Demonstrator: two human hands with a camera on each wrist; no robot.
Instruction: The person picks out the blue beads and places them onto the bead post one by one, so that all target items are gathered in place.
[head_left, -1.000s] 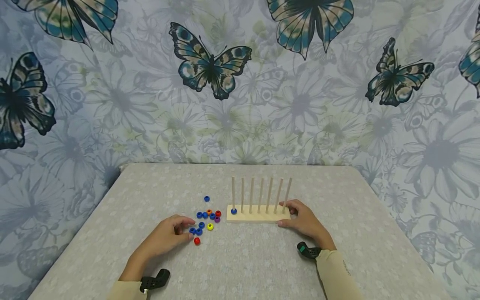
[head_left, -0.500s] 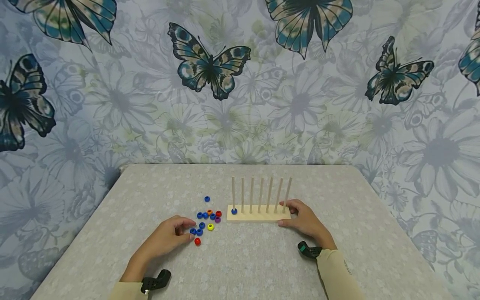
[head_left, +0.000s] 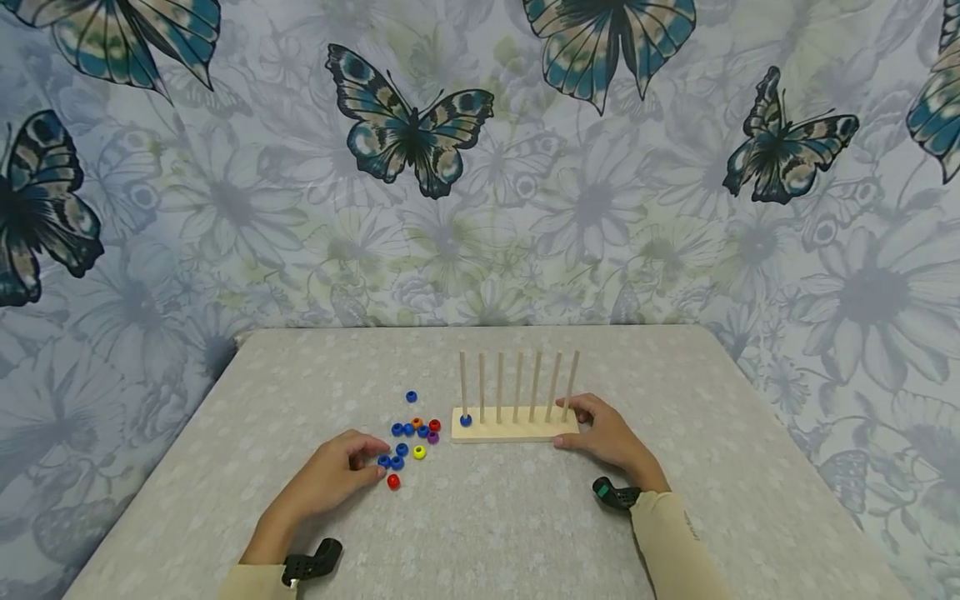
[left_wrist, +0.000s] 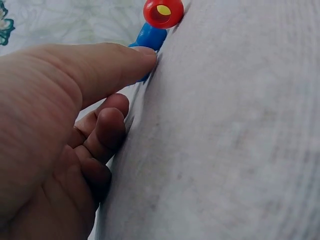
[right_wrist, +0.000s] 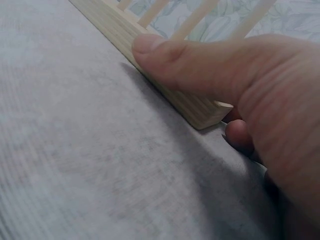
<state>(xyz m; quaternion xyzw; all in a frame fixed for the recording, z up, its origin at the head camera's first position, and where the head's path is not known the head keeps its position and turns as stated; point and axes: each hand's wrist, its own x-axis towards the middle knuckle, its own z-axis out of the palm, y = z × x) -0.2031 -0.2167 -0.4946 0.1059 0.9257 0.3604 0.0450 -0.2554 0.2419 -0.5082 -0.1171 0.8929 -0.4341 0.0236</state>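
Observation:
My right hand (head_left: pixel 611 437) grips the right end of a pale wooden peg stand (head_left: pixel 513 432), thumb along its front side and fingers behind. The stand bears a row of upright thin pegs, with a blue bead (head_left: pixel 466 421) at the foot of the leftmost. My left hand (head_left: pixel 337 471) rests on the table by loose beads, thumb and forefinger apart on either side of a blue bead (head_left: pixel 384 461). In the left wrist view the thumb overlaps a blue bead (left_wrist: pixel 151 36); whether it touches is unclear. A red bead (left_wrist: pixel 164 12) lies just beyond.
Several loose beads lie left of the stand, among them a yellow bead (head_left: pixel 420 452), a purple bead (head_left: pixel 432 437) and an orange bead (head_left: pixel 417 422). One blue bead (head_left: pixel 411 397) sits farther back. The cloth-covered table (head_left: pixel 480 533) meets a butterfly-patterned backdrop (head_left: pixel 525 250).
The head view has shifted slightly. Both hands, the peg stand and the beads keep their places relative to each other.

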